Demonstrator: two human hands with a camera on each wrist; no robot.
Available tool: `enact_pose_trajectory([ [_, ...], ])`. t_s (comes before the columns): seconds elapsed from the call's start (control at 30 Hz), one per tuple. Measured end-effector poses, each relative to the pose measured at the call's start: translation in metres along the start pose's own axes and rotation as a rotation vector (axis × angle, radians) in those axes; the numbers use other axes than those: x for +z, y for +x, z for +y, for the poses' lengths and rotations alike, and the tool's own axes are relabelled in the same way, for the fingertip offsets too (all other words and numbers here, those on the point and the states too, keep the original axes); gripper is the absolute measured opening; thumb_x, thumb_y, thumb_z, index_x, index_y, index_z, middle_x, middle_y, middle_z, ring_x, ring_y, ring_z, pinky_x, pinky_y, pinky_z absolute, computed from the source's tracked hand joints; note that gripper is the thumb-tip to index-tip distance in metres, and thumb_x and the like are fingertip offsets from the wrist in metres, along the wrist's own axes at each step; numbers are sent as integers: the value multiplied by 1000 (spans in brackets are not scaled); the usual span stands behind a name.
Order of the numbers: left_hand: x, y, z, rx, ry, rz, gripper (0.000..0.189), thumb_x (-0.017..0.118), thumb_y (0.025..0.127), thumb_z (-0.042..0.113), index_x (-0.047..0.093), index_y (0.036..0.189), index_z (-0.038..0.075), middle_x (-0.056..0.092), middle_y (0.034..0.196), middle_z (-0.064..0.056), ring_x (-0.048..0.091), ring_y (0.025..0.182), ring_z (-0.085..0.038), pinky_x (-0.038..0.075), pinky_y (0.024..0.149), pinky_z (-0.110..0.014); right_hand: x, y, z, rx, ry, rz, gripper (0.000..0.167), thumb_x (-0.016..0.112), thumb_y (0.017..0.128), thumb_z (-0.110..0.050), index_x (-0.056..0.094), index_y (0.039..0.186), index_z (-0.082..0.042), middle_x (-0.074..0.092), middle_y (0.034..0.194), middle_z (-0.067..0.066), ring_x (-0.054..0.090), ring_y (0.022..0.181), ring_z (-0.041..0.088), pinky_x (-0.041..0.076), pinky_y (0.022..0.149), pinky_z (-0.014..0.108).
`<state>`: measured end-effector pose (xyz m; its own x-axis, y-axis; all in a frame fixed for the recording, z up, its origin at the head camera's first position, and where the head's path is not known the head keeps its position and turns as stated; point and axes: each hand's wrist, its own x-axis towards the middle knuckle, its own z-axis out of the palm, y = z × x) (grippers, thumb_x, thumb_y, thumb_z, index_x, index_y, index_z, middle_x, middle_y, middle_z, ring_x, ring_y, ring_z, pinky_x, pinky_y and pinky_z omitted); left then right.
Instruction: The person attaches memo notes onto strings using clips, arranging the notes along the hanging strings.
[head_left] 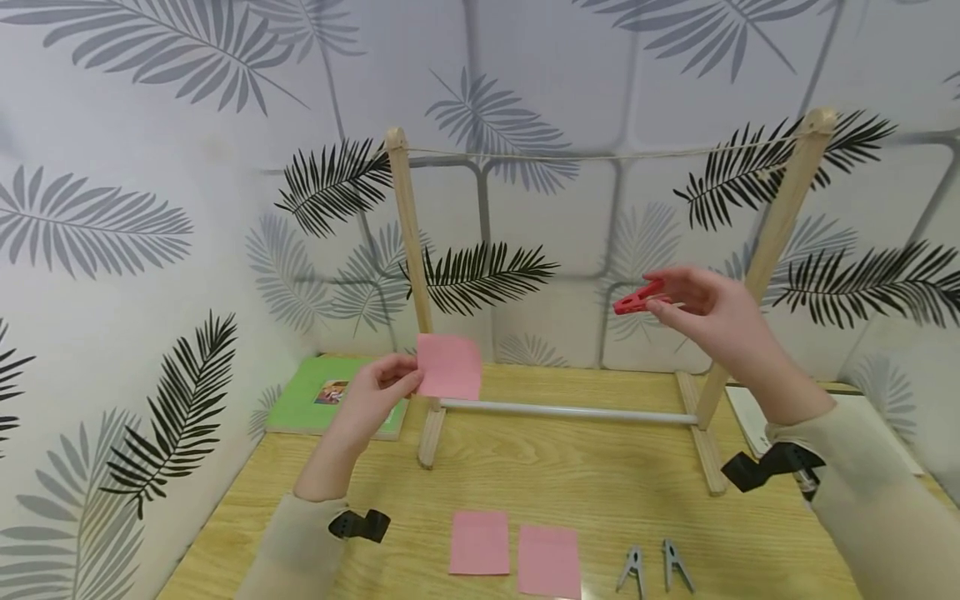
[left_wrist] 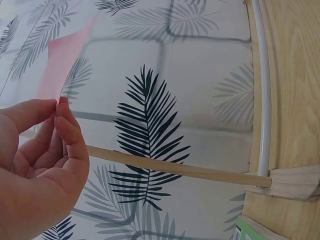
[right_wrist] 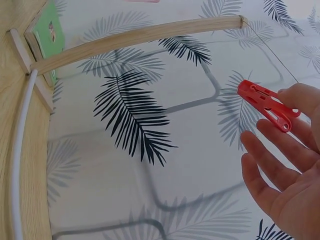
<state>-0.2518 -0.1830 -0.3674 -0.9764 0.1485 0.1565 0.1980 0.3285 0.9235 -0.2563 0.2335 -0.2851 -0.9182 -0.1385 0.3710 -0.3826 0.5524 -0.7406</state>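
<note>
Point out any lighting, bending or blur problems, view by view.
Head: soft light, no harsh glare on the tabletop, rod nearly straight; left wrist: the rod visibly bowed by the lens, the left hand rather dim; right wrist: the rod and a wooden post curved, but the red clothespin clear enough to show its cut-outs.

The left hand (head_left: 381, 387), thumb and index finger pinched together, extends forward from its pale sleeve (head_left: 292, 542), while the right hand (head_left: 703, 307), held higher, angles inward with thumb opposed to gently curved fingers.
</note>
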Motion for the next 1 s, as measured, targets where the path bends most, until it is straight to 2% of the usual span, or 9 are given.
enact_pose_trajectory([
  [0.23, 2, 0, 2, -7, -30, 34, 26, 61, 99, 14, 64, 118, -5, 69, 97, -4, 63, 83, -5, 51, 79, -22, 4, 9, -7, 14, 92, 1, 47, 68, 94, -30, 54, 138, -19, 67, 108, -18, 65, 95, -5, 54, 78, 16],
  [0.37, 4, 1, 3, -11, -41, 57, 25, 61, 99, 13, 65, 118, -4, 69, 98, -4, 63, 84, -5, 53, 81, -24, 6, 15, -13, 4, 152, 27, 45, 70, 93, -28, 54, 133, -16, 68, 105, -22, 65, 96, -3, 54, 78, 16],
  [0.5, 6, 2, 6, -18, -56, 68, 26, 61, 99, 13, 65, 118, -3, 68, 99, -3, 63, 85, -6, 53, 81, -24, 8, 20, -20, -1, 212, 46, 41, 71, 92, -26, 54, 126, -10, 69, 103, -21, 66, 94, -1, 54, 77, 17],
  [0.63, 5, 3, 8, -16, -66, 67, 26, 60, 99, 13, 65, 119, -3, 68, 98, -2, 62, 86, -7, 52, 80, -23, 11, 27, -25, -9, 272, 59, 43, 72, 92, -22, 54, 127, -5, 70, 102, -18, 68, 90, 2, 55, 75, 19],
  [1.0, 6, 3, 14, -22, -80, 89, 26, 62, 99, 15, 66, 118, -2, 68, 95, 2, 62, 86, -9, 52, 79, -23, 16, 41, -41, -55, 364, 72, 34, 73, 91, -15, 59, 121, -9, 72, 98, -12, 69, 84, 5, 56, 73, 20],
])
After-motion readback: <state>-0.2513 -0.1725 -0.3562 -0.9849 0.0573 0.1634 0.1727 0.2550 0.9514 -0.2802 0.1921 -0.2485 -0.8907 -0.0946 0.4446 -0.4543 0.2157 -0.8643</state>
